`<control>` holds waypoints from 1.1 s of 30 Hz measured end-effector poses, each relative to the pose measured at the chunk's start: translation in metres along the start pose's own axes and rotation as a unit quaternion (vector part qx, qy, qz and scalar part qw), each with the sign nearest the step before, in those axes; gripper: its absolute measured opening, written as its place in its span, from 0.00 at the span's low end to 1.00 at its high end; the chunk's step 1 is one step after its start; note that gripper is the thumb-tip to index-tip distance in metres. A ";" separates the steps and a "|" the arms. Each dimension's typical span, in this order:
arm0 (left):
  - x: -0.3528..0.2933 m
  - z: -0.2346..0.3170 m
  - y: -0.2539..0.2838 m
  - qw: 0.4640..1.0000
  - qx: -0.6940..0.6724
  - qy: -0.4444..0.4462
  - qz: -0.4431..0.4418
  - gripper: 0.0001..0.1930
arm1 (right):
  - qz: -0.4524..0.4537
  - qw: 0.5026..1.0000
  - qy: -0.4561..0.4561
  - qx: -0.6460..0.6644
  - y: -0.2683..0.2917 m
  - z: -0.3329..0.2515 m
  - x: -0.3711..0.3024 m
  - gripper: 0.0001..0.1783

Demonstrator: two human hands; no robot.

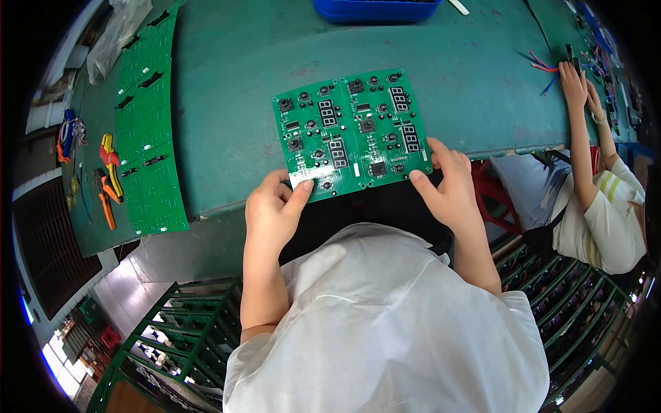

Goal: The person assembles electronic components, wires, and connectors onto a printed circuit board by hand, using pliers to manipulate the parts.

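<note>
A green circuit board panel (349, 148) is held between my two hands at the near edge of the bench. It carries several black digit displays (326, 113), black square parts and small buttons, all facing up. My left hand (270, 206) grips the panel's lower left corner, with the thumb on top and the fingers beneath. At the lower right corner my right hand (449, 184) pinches the edge, its thumb on the near rim. The fingers under the panel are partly hidden.
Left on the green bench (227, 89) lies a row of green circuit boards (148, 193), beside yellow-red pliers (110, 162) and an orange-handled tool (107, 199). A blue bin (375, 10) stands at the far edge. At right, a co-worker's hands (575, 86) handle coloured wires (544, 67). Racks (179, 330) stand behind me.
</note>
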State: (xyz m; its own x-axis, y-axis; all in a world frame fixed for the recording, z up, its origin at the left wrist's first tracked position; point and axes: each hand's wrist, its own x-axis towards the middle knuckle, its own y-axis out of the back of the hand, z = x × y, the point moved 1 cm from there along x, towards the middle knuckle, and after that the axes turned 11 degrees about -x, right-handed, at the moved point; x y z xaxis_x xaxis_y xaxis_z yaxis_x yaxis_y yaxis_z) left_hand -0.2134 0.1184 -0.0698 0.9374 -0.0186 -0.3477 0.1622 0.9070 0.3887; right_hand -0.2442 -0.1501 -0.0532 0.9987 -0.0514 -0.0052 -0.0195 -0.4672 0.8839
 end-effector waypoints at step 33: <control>-0.001 -0.013 -0.007 0.996 -0.056 -0.074 0.008 0.15 | 0.027 1.000 -0.003 0.016 -0.008 0.004 -0.002 0.26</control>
State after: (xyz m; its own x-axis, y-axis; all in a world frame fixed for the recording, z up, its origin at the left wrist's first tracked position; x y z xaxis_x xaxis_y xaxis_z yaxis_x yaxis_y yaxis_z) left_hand -0.2191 0.1179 -0.0834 0.9763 -0.0575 -0.2088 0.1185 0.9487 0.2932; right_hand -0.2457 -0.1501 -0.0619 0.9959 -0.0818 0.0391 -0.0745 -0.4920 0.8674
